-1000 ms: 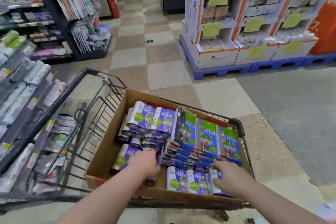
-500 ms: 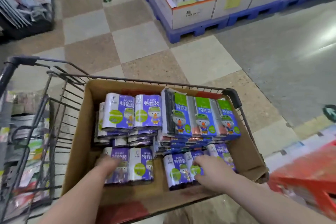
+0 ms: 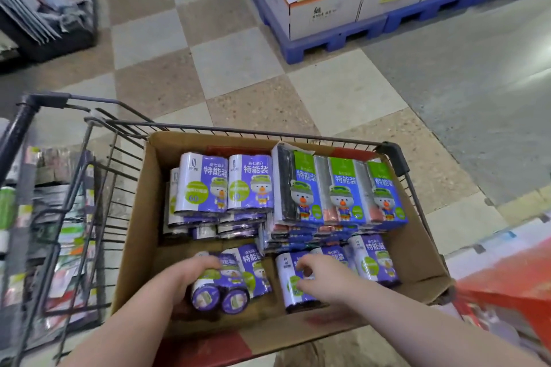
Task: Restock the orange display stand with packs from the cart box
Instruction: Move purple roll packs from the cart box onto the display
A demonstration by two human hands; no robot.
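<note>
A brown cardboard box (image 3: pixel 140 217) sits in a wire cart (image 3: pixel 89 140) and holds several purple roll packs and green-and-blue flat packs (image 3: pixel 343 191). My left hand (image 3: pixel 190 274) grips a purple two-roll pack (image 3: pixel 235 277) at the box's near left, tilting its roll ends up toward me. My right hand (image 3: pixel 319 277) has its fingers curled over another purple pack (image 3: pixel 290 283) at the near right. A blurred orange-red stand (image 3: pixel 507 295) shows at the lower right edge.
White display boxes on blue pallets (image 3: pixel 334 39) stand ahead across the checkered floor. A dark rack of hanging goods (image 3: pixel 44 9) is at the far left. Packaged goods fill shelving (image 3: pixel 18 217) left of the cart.
The view has dropped and closed in on the box. My left hand has closed round the near-left purple pack and tipped it up. My right hand has shifted onto the near-right pack.
</note>
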